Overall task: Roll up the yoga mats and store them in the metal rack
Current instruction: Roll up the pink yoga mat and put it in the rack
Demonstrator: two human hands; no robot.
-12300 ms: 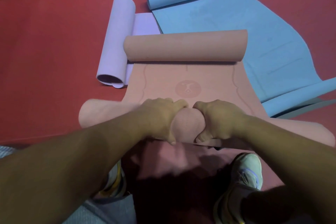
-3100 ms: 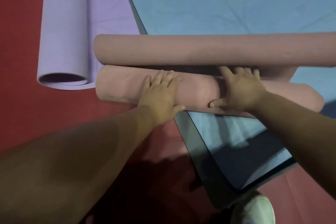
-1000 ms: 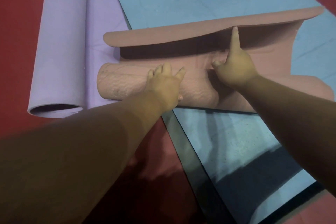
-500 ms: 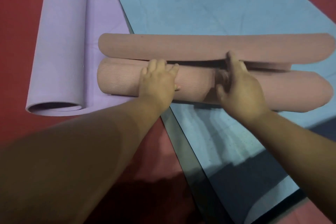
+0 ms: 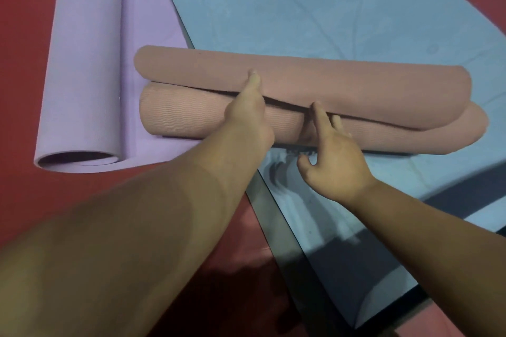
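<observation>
- Two rolled portions of the pink mat (image 5: 301,82) are seen across the middle of the frame: a textured roll nearer the viewer and a smooth curl lying just behind and partly over it, so the rolling of this mat is judged nearly done but not closed into one tight roll.
- At centre frame the far curl is pinched by the left hand (image 5: 249,115), thumb on top of its edge and the other fingers hidden in the dark gap beneath.
- Just right of it, the near roll is touched by the straightened fingers of the right hand (image 5: 331,159); nothing is gripped, and the thumb is held apart below.
- Beneath the right part of the pink mat a blue mat (image 5: 342,16) is spread flat, running from the upper frame to the lower right; its rolling is judged not begun, though a curled blue edge shows at the very top.
- At the upper left a purple mat (image 5: 87,63) is seen half rolled, its open end facing the lower left and its flat part reaching under the pink mat's left end.
- All three mats lie on a red floor (image 5: 22,35).
- No metal rack is in view, so storage is judged still wholly to be done.
</observation>
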